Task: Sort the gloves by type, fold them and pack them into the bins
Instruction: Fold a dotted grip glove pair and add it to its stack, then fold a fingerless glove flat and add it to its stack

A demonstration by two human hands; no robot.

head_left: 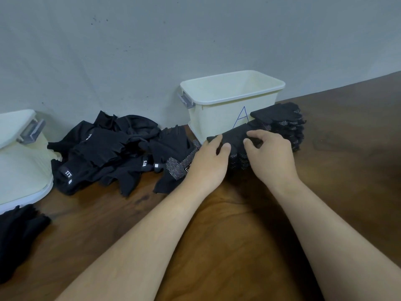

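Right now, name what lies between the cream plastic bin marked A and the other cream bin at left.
A loose heap of black fabric gloves on the brown wooden table, shown in the head view.

Reaching in from the near edge of the brown wooden worktop (230,235) with both bare forearms, wrists close together. Gripping a black dotted fabric glove (237,132) with the left hand (208,164), fingers curled over it. Pinching the same glove with the right hand (272,157), palm down.
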